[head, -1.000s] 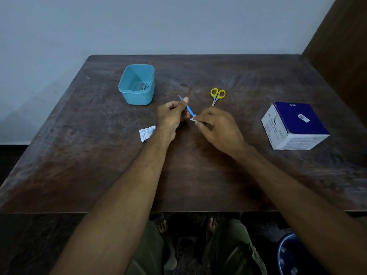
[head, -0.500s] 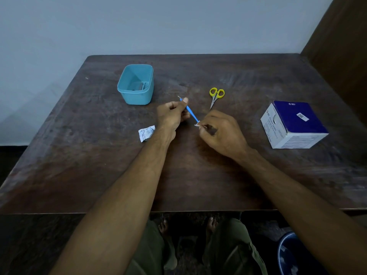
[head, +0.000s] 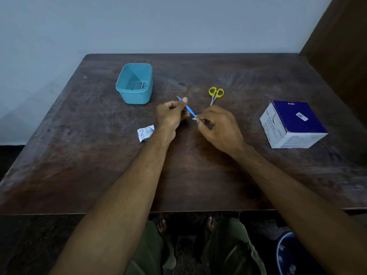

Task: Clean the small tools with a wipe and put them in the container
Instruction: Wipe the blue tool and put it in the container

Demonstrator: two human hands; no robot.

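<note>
We hold the thin blue tool (head: 189,109) between our hands above the table (head: 83,155), its axis slanting from far-left tip to near-right. Our left hand (head: 171,116) grips its far part; our right hand (head: 217,126) pinches a white wipe (head: 195,118) round its near end.

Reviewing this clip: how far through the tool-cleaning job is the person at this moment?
Partway. Done: the teal container already holds something small and dark, probably cleaned tools, though too dim to identify. In hand: the left hand grips the blue tool while the right hand pinches a white wipe at its lower end. Left: the yellow scissors lie untouched on the table.
</note>
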